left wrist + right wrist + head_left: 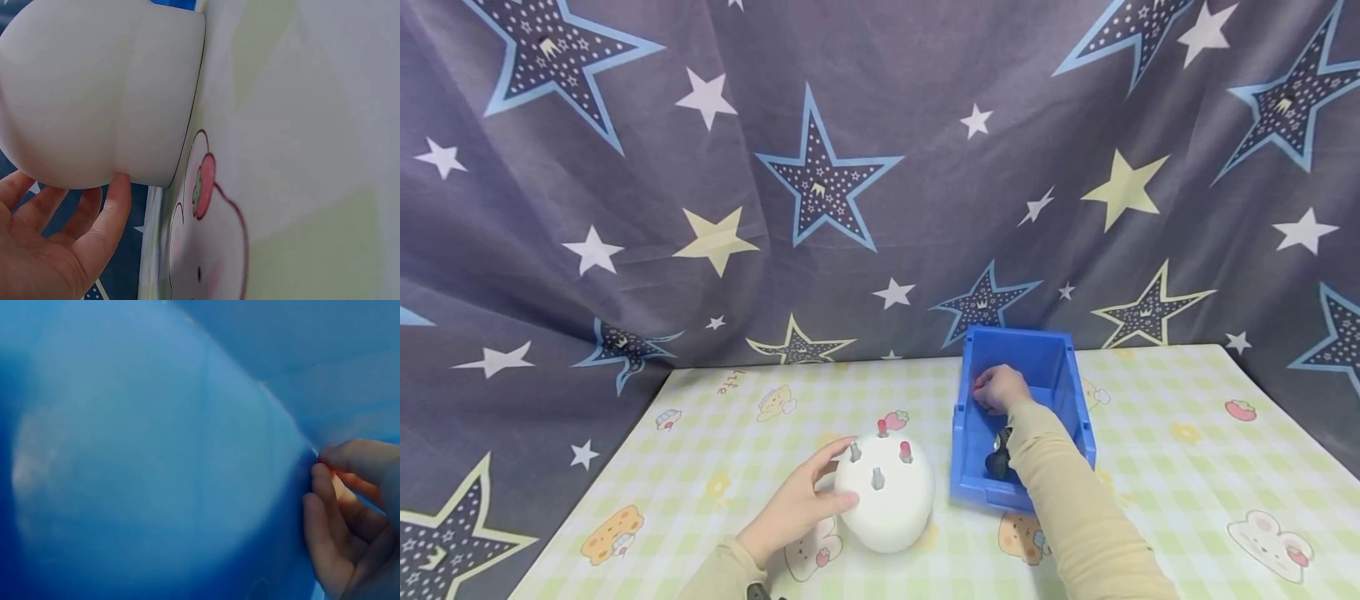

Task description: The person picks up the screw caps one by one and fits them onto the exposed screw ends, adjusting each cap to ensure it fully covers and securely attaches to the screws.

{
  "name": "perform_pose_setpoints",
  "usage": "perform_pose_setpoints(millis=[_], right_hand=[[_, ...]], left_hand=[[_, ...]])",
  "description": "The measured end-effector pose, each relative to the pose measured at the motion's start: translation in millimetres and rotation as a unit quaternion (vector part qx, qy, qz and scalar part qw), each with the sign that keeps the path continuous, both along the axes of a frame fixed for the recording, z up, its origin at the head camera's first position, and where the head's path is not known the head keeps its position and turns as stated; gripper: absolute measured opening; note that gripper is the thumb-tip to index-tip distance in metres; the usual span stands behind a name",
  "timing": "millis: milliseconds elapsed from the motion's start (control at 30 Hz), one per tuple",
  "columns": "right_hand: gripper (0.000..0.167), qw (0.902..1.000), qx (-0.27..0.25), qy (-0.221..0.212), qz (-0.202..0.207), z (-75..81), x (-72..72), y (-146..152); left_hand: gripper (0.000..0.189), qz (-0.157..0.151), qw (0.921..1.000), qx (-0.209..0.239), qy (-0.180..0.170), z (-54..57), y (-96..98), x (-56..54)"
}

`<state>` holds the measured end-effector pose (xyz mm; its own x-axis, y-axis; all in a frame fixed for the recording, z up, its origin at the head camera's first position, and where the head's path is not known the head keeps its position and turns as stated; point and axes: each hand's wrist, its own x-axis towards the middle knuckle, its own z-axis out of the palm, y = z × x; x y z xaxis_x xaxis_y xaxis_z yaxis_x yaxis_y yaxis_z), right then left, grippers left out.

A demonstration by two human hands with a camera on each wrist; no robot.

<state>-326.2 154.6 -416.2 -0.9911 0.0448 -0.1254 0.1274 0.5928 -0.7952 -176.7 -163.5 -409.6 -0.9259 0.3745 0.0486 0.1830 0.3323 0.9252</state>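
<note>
A white, rounded, dome-like body stands on the table. Two red pegs and two grey pegs stick up from its top. My left hand rests against its left side, thumb toward the front and fingers toward the back; the left wrist view has the spread fingertips touching its smooth white wall. Inside a blue bin, my right hand is at the left wall. Its thumb and fingers pinch a small red piece, mostly hidden by them.
The bin stands just right of the white body, its far end near a dark star-patterned curtain behind the table. A black device sits at my right wrist, over the bin. A green-checked cloth covers the table.
</note>
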Motion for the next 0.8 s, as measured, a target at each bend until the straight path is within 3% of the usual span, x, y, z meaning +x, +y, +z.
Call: perform_pose_setpoints(millis=[267, 800], right_hand=[[0.014, 0.9983, -0.051, -0.026, -0.012, 1.9, -0.3, -0.1], [0.013, 0.9959, -0.083, -0.033, -0.016, 14.4, 3.1, 0.3]], left_hand=[[0.069, -0.004, 1.0000, 0.001, -0.006, 0.1, -0.5, -0.1], [0.067, -0.011, 0.9999, 0.011, -0.001, 3.1, 0.3, 1.4]])
